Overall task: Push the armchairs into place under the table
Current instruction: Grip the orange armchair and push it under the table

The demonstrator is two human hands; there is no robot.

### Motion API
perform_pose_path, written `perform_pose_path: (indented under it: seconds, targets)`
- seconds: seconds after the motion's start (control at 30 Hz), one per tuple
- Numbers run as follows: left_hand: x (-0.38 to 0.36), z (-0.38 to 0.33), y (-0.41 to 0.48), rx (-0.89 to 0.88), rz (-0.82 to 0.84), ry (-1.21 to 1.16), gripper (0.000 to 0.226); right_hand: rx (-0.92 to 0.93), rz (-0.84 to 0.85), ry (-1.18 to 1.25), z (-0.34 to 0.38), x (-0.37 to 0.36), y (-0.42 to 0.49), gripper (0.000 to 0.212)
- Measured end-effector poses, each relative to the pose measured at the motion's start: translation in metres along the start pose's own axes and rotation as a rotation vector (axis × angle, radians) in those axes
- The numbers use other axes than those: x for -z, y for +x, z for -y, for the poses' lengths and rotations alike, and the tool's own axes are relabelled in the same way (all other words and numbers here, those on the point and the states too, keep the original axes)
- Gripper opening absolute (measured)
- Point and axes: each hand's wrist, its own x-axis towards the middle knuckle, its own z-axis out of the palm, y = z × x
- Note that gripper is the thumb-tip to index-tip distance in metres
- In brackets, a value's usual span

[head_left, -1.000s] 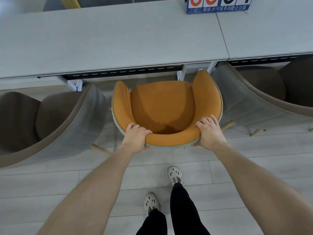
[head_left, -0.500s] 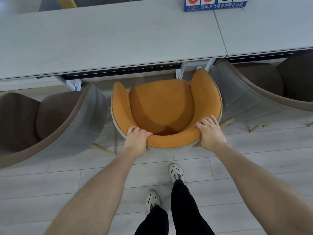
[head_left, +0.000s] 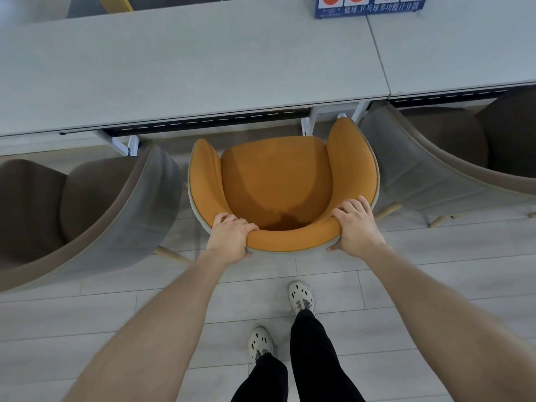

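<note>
Item: orange armchair [head_left: 278, 184], one, set on the plank floor [head_left: 87, 314] directly ahead of the person, with its open front turned to the near edge of the surface [head_left: 174, 68] and its curved backrest turned to the body. Hold: the backrest rim is grasped at both corners, the left hand [head_left: 230, 237] being curled over the rim's left end and the right hand [head_left: 355, 227] over its right end; neither hand is set clearly nearer to the surface than the other. Governing relation: the chair's back-to-front axis is seen to run away from the hands, roughly square to the surface edge but slightly skewed. The right armrest tip is found just at that edge beside a white frame leg [head_left: 307, 123], the left armrest tip short of it. Judged: the seat is not yet tucked under the surface, and a straight forward push is called for, with that leg to be cleared. Materials: matte orange fabric padding, tub-shaped, trimmed with pale piping over a light outer shell. The surface is pale grey, flat and smooth, made up of two abutting tops. Flanking: a left grey armchair [head_left: 116, 213] and a right grey armchair [head_left: 420, 175], of like tub form, with pale wooden legs, each just beside the orange one. A blue scoreboard [head_left: 368, 7] is stood at the surface's far side.
</note>
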Motion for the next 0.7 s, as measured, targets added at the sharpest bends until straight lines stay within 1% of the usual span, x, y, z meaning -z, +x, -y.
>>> perform_pose_path:
  seconds: [0.2, 0.33, 0.43, 0.6, 0.7]
  targets:
    - [0.001, 0.004, 0.006, 0.006, 0.016, -0.012, 0.072, 0.000, 0.011, 0.004, -0.002, 0.001, 0.006, 0.102]
    - [0.001, 0.002, 0.005, 0.005, 0.026, -0.009, 0.074, 0.004, -0.004, 0.006, -0.004, -0.005, 0.006, 0.104]
    - [0.002, 0.000, 0.004, 0.019, 0.047, -0.017, 0.078, 0.014, 0.019, -0.021, -0.002, -0.002, 0.005, 0.103]
    - [0.016, -0.008, -0.002, 0.039, 0.153, -0.009, 0.101, 0.072, 0.123, -0.082, 0.001, 0.016, 0.000, 0.101]
    - [0.032, -0.021, -0.006, 0.067, 0.224, -0.008, 0.108, 0.095, 0.145, -0.039, 0.000, 0.027, -0.009, 0.095]
